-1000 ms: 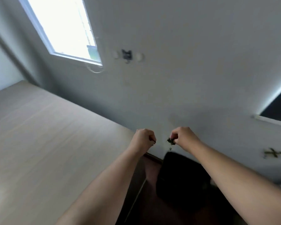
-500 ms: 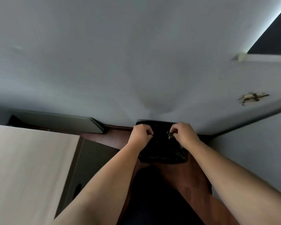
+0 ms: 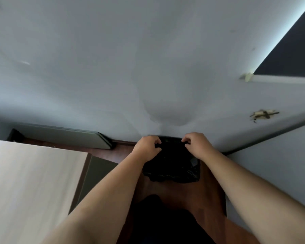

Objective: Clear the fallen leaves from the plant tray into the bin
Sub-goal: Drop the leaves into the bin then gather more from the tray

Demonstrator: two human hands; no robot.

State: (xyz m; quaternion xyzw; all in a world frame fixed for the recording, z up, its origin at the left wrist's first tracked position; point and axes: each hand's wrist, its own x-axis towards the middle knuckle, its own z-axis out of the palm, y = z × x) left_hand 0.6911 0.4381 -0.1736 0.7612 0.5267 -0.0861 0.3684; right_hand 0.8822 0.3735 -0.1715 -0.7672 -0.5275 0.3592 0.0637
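Grip: left hand (image 3: 147,147) and right hand (image 3: 195,144) both hover over the bin (image 3: 173,166), fingers loosely spread and curled, nothing visibly pinched.
Wall: pale grey wall (image 3: 113,67), bin pushed against its foot.
Table: light wood tabletop (image 3: 25,182) at left.
Floor: reddish-brown wood floor (image 3: 209,191).
Bin: lined with a black bag, between the forearms.
Leaves: none can be made out.
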